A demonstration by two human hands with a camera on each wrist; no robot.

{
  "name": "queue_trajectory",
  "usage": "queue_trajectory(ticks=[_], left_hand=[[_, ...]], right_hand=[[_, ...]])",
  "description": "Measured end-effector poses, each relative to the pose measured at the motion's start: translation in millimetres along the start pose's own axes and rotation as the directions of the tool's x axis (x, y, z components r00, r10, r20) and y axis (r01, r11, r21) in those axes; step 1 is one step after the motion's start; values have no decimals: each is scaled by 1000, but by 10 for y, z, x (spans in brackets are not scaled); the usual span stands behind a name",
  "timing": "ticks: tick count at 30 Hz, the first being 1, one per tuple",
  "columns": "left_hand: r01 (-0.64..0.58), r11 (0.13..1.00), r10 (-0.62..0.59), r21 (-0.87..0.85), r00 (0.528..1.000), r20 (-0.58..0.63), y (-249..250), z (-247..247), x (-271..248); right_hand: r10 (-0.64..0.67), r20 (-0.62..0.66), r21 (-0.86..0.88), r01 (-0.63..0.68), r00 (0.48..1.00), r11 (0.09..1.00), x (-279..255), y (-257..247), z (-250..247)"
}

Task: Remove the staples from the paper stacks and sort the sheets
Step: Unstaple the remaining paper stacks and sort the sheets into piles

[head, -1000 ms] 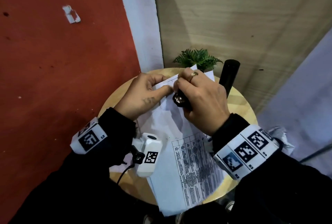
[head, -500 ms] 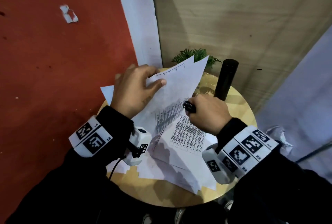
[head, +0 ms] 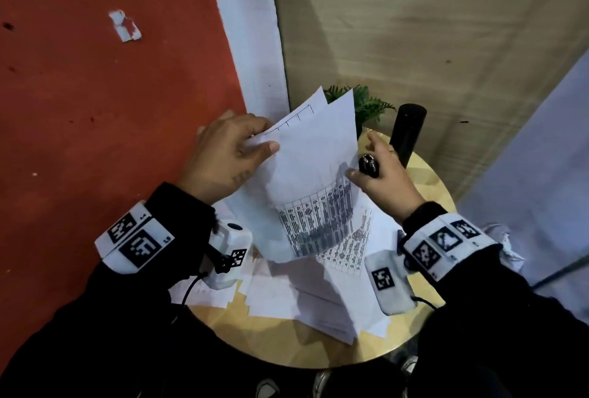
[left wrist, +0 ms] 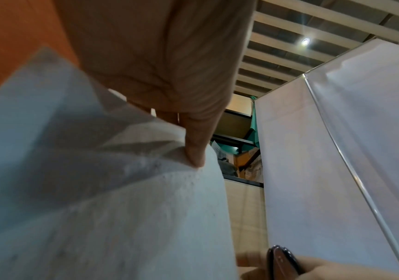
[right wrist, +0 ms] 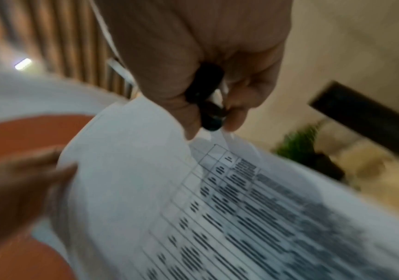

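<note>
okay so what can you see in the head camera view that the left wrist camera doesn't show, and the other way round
Only the head view shows the round wooden table, the loose white sheets lying on it, the green plant and the black cylinder.

Only the left wrist view shows the slatted ceiling with its lamp.

Both show the left hand pinching the raised white printed sheets, and the right hand holding the small black staple remover.

Both hands (head: 229,155) (head: 382,174) raised, fingers pinching.
</note>
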State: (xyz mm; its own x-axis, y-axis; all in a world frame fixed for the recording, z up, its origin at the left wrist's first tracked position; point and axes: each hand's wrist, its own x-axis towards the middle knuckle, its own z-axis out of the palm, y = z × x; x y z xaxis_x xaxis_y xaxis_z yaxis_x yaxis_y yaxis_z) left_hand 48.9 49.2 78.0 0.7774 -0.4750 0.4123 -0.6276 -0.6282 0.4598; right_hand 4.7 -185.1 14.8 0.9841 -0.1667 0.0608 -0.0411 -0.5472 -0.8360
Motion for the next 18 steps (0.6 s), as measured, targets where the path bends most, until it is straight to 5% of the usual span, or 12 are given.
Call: queue_trajectory(ticks=[3,6,10,14,16,18], left_hand=[[-21,994,21,-107,1000,1,-39,-19,-20],[-25,988,21,-153,999,-27,2,-37,-53],[4,963,-50,-270,985,-163,-76,-103,-63],[48,907,-254,-419,855,-453,-319,-210,-106],[77,712,-391,-698,869,-302,-407,-170,-172],[196,590,-402,-783,912,-75,-452,-56,-250]], right_hand=[[25,136,406,-79,990,910,57,-6,26],[19,183,459,-103,983,882,42,-110,37],[22,94,504,-66,995,861,49,-164,57],[76,-50,613,-30,996,790,100,-265,-7],[112,-71,673,-35,991,739,122,-346,-29],[142,-66,702,-56,988,710,143,-416,9]])
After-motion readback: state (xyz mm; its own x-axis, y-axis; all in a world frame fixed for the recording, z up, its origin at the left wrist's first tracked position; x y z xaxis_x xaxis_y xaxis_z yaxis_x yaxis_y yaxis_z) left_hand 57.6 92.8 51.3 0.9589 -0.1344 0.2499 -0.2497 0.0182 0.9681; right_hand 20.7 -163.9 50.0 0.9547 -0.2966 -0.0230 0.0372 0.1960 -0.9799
